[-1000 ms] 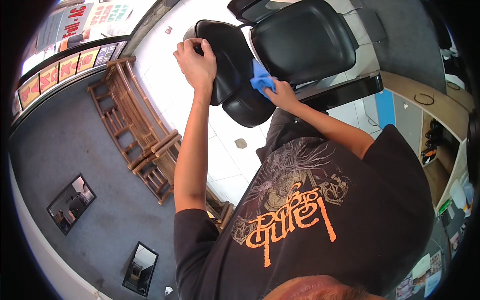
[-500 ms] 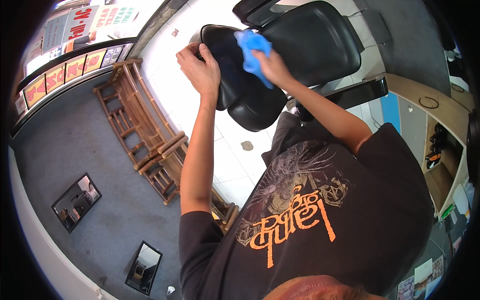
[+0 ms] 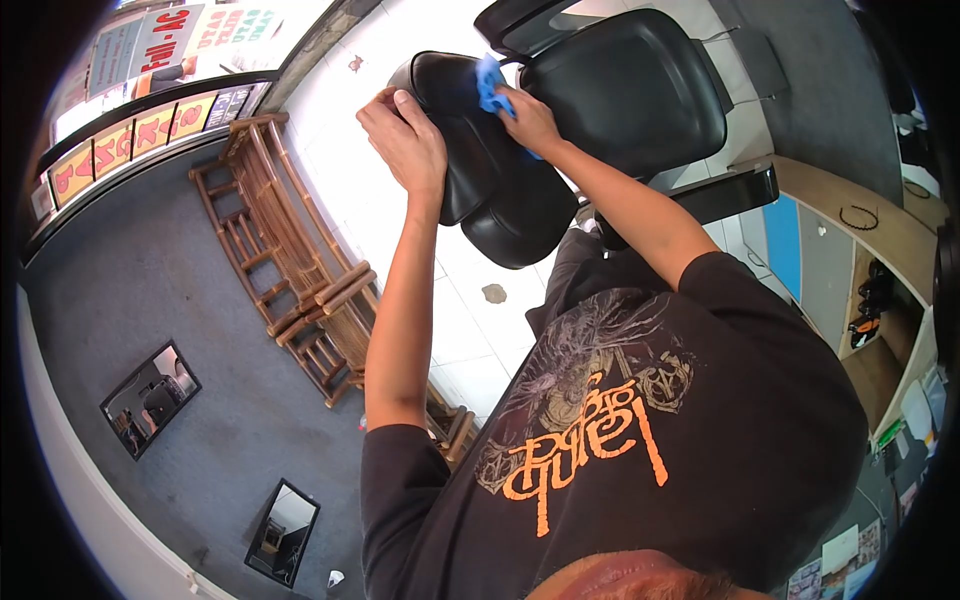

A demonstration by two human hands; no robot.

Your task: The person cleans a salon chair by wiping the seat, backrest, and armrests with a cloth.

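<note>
Head view. The person's right hand (image 3: 530, 122) has a blue cloth (image 3: 492, 87) pinched between thumb and fingers, the material crumpled. The cloth lies at the seat-facing edge of the backrest (image 3: 465, 140) of a black chair (image 3: 632, 95). The left hand (image 3: 405, 145) is half spread, fingers bent and thumb standing apart, at the backrest's outer edge; whether the fingertips press on it cannot be told. An armrest (image 3: 725, 195) runs along the seat's near side. White floor tiles (image 3: 460, 325) show below the backrest, and a bamboo bench (image 3: 280, 220) stands left of the left forearm.
</note>
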